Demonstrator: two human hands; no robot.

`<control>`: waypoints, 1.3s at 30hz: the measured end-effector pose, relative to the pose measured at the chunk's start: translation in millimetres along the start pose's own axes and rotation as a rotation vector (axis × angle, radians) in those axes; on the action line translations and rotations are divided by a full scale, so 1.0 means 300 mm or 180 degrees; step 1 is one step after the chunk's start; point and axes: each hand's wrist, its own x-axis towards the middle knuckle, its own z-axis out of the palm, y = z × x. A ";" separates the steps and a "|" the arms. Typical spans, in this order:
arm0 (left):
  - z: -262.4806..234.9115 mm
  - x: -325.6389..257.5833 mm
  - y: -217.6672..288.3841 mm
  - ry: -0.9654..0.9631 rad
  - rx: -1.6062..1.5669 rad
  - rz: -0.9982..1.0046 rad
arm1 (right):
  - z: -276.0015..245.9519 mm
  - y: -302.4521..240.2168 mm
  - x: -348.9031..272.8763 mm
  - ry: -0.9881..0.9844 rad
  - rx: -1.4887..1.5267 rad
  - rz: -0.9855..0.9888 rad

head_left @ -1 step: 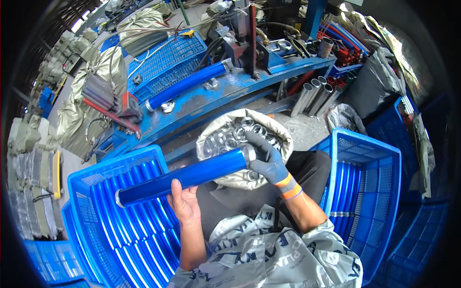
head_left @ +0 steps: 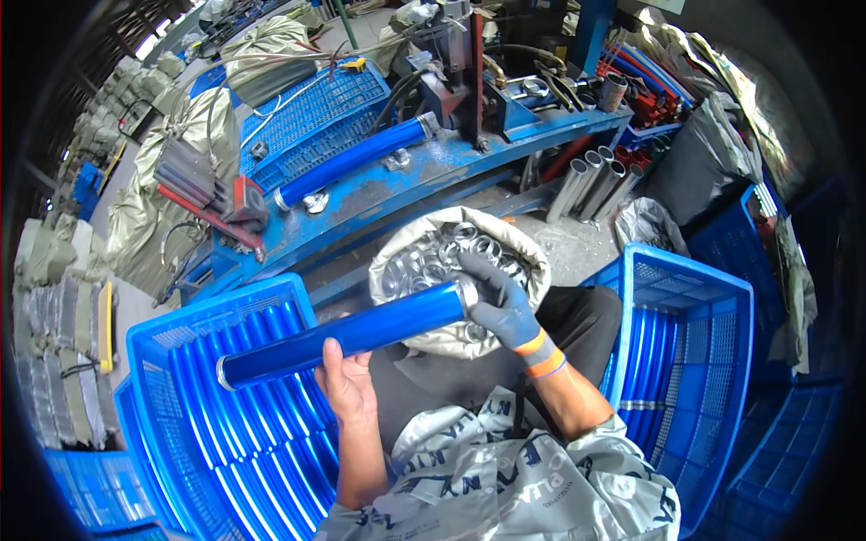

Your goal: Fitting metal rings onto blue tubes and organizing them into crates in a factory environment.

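A long shiny blue tube (head_left: pixel 352 332) lies across my lap, slanting up to the right, with a silver rim at its left end. My bare left hand (head_left: pixel 346 380) supports it from below near the middle, thumb against its near side. At the right end sits a silver metal ring (head_left: pixel 467 293). My right hand (head_left: pixel 498 302), in a grey-blue glove with an orange cuff, has its fingers and thumb closed around that ring. Whether the ring is fully seated on the tube is hard to see. Just beyond the tube, an open pale sack (head_left: pixel 532 245) holds many loose metal rings (head_left: pixel 433 254).
To my left stands a blue crate (head_left: pixel 144 338) full of blue tubes; another blue crate (head_left: pixel 735 298) with tubes is at right. A blue workbench (head_left: pixel 361 198) ahead carries another blue tube (head_left: pixel 356 162) and a clamping machine (head_left: pixel 456 90). Bare metal tubes (head_left: pixel 577 185) stand beneath it.
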 end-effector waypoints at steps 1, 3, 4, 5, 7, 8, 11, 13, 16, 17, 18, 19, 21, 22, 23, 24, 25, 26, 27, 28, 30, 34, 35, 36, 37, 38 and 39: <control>-0.005 0.001 -0.005 0.0044 0.0009 -0.0028 | 0.005 0.004 0.001 -0.0040 -0.0108 0.0016; -0.013 0.005 -0.013 0.0053 0.0037 0.0199 | 0.010 0.007 0.000 0.0157 -0.0469 0.0234; -0.017 0.008 -0.016 0.0110 -0.0028 -0.0029 | 0.011 0.005 0.000 0.0067 -0.0673 0.0077; -0.020 0.012 -0.020 0.0066 -0.0006 -0.0014 | 0.011 0.004 0.003 0.0034 -0.0653 0.0055; -0.028 0.019 -0.027 0.0000 0.0029 0.0220 | 0.011 0.001 0.012 0.0223 -0.0491 0.0463; -0.033 0.025 -0.032 0.0059 0.0027 -0.0001 | 0.011 0.000 0.019 0.0031 -0.0376 0.0298; -0.053 0.038 -0.054 -0.0026 0.0015 0.0180 | 0.025 0.006 0.039 0.0093 -0.0646 0.0288; -0.070 0.053 -0.071 0.0065 -0.0023 -0.0086 | 0.036 0.009 0.052 0.0226 -0.0680 0.0465; -0.099 0.084 -0.072 0.0035 -0.0075 -0.0066 | 0.038 0.000 0.087 0.0289 -0.0643 0.0496; -0.107 0.098 -0.066 0.0028 -0.0255 -0.0161 | 0.028 -0.009 0.106 0.0081 -0.0753 0.0497; -0.115 0.118 -0.052 -0.0033 -0.0412 0.0001 | 0.016 -0.016 0.133 -0.0292 -0.0793 0.0304; -0.118 0.133 -0.041 -0.0072 -0.0512 -0.0042 | 0.000 -0.016 0.188 -0.0431 -0.0663 0.0064; -0.121 0.167 -0.014 0.0039 -0.0639 -0.0227 | -0.054 -0.030 0.333 -0.0064 -0.1070 -0.0241; -0.121 0.181 -0.002 0.0002 -0.0760 0.0006 | -0.071 -0.018 0.418 -0.0021 -0.0904 -0.0347; -0.121 0.192 0.007 0.0037 -0.0748 0.0030 | -0.087 0.001 0.504 0.0083 -0.1221 -0.0367; -0.122 0.206 0.017 0.0189 -0.0769 -0.0148 | -0.107 0.016 0.587 -0.0026 -0.1491 -0.0445; -0.124 0.216 0.026 0.0178 -0.0807 -0.0161 | -0.123 0.036 0.664 -0.0219 -0.1856 -0.0729; -0.129 0.224 0.034 0.0018 -0.0782 0.0053 | -0.129 0.061 0.764 -0.0140 -0.2516 -0.0709; -0.136 0.230 0.042 -0.0030 -0.0858 0.0003 | -0.122 0.095 0.855 0.0075 -0.3262 -0.0956; -0.144 0.235 0.051 0.0167 -0.0911 -0.0153 | -0.112 0.127 0.941 0.0017 -0.3823 -0.1628; -0.167 0.231 0.065 0.0002 -0.1115 -0.0027 | -0.104 0.180 1.099 0.0204 -0.4781 -0.1674; -0.215 0.216 0.059 0.0366 -0.0668 0.0106 | -0.140 0.251 1.326 0.0555 -0.6532 -0.2466; -0.224 0.211 0.052 0.0420 -0.0587 0.0139 | -0.149 0.248 1.360 0.0704 -0.6602 -0.1917; -0.234 0.215 0.045 0.0587 -0.0638 -0.0007 | -0.160 0.235 1.370 0.0647 -0.6686 -0.1514; -0.245 0.219 0.039 0.0656 -0.0550 -0.0056 | -0.161 0.209 1.371 0.0521 -0.6785 -0.1406; -0.255 0.224 0.030 0.0613 -0.0394 0.0156 | -0.160 0.174 1.350 0.0082 -0.6637 -0.1400; -0.262 0.239 0.020 0.0693 -0.0381 0.0073 | -0.153 0.126 1.313 0.0233 -0.6777 -0.1370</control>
